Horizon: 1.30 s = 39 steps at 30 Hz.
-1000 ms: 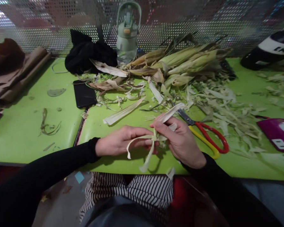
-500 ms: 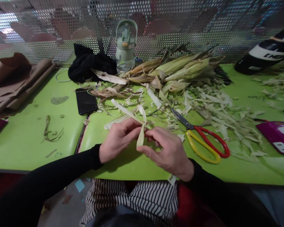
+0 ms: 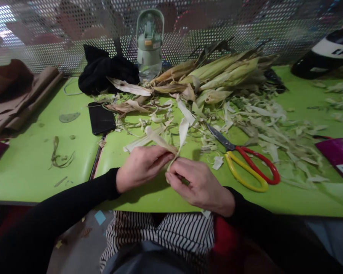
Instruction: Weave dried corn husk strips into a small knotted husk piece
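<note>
Between my hands, just above the green table, is a pale corn husk strip [image 3: 183, 132] whose loose ends stick up and to the left. My left hand [image 3: 144, 167] pinches it from the left side. Close against it, my right hand [image 3: 198, 184] grips the husk's lower end between thumb and bent fingers. Where the husk pieces cross is partly hidden by my fingertips. To the right of my right hand lie scissors [image 3: 244, 163] with one red and one yellow handle, blades pointing away to the upper left. Loose husk scraps [image 3: 188, 110] lie just beyond my fingers.
Whole husk bundles [image 3: 225, 78] are piled at the back beside a green water bottle [image 3: 149, 47]. A phone [image 3: 101, 118], black cloth [image 3: 107, 70] and brown paper [image 3: 23, 95] are on the left. Husk shreds [image 3: 263, 121] and a purple packet [image 3: 337, 154] are at right.
My right thumb and fingers have closed round the hanging lower end of the husk, now mostly hidden. The upper ends have swung upright and right. The view has shifted slightly.
</note>
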Each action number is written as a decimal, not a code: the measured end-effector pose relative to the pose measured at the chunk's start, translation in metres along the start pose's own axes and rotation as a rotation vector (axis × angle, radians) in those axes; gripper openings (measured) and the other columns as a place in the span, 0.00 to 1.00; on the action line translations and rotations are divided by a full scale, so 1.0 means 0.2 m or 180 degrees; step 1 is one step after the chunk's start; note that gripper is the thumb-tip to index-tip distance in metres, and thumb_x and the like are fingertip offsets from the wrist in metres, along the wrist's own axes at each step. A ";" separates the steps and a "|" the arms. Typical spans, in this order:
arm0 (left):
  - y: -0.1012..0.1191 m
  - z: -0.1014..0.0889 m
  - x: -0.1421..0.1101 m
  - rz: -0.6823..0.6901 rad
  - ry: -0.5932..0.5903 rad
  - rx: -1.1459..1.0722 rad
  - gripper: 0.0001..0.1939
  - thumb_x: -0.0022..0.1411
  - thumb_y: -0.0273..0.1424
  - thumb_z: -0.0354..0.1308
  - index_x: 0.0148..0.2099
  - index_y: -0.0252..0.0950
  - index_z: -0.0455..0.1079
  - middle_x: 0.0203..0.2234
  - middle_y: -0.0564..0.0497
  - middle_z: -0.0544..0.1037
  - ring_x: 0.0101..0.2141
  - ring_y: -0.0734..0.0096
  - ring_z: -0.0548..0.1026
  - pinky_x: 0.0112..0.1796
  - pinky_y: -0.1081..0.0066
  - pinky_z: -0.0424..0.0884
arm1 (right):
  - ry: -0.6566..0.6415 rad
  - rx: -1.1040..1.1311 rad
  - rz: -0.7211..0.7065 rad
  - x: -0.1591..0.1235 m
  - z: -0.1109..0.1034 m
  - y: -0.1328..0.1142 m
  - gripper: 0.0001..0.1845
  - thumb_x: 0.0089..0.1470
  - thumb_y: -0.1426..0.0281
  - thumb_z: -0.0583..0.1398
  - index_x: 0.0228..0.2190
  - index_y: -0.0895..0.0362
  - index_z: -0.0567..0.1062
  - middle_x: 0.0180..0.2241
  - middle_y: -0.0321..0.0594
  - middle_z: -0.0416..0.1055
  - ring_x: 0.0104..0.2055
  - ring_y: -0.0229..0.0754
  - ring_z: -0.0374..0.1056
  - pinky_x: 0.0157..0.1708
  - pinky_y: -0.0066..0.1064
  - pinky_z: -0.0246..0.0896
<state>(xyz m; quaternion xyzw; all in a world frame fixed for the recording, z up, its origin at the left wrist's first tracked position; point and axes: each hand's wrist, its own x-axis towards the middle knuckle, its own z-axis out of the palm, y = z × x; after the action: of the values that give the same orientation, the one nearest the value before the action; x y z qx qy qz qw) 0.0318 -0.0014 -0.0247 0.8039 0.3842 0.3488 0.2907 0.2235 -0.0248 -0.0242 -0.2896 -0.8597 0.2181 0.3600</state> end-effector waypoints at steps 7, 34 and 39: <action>0.04 -0.04 0.05 -0.1289 -0.0511 -0.2727 0.11 0.66 0.36 0.59 0.44 0.32 0.76 0.32 0.48 0.81 0.34 0.73 0.78 0.39 0.73 0.73 | 0.0900 0.0234 0.1251 0.02 -0.08 -0.01 0.14 0.67 0.60 0.55 0.31 0.53 0.69 0.23 0.31 0.62 0.22 0.34 0.58 0.22 0.29 0.53; -0.01 -0.02 0.08 -0.1775 -0.0699 -0.3501 0.09 0.60 0.29 0.66 0.42 0.30 0.76 0.26 0.53 0.78 0.27 0.79 0.75 0.34 0.76 0.72 | -0.0218 0.0214 0.0780 0.03 -0.07 0.03 0.17 0.67 0.66 0.54 0.26 0.55 0.72 0.21 0.32 0.67 0.22 0.34 0.61 0.25 0.27 0.55; -0.01 -0.03 0.07 -0.2041 -0.0778 -0.3795 0.11 0.63 0.24 0.61 0.48 0.31 0.76 0.35 0.45 0.83 0.36 0.73 0.81 0.43 0.70 0.76 | 0.0196 0.0683 0.1579 0.03 -0.11 0.05 0.25 0.67 0.53 0.52 0.25 0.54 0.73 0.18 0.32 0.63 0.19 0.34 0.57 0.19 0.29 0.51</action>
<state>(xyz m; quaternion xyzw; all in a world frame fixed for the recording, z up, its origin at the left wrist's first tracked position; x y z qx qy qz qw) 0.0328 0.0128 -0.0168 0.3869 0.3100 0.3042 0.8134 0.2398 -0.0101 -0.0122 -0.4579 -0.7231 0.3806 0.3502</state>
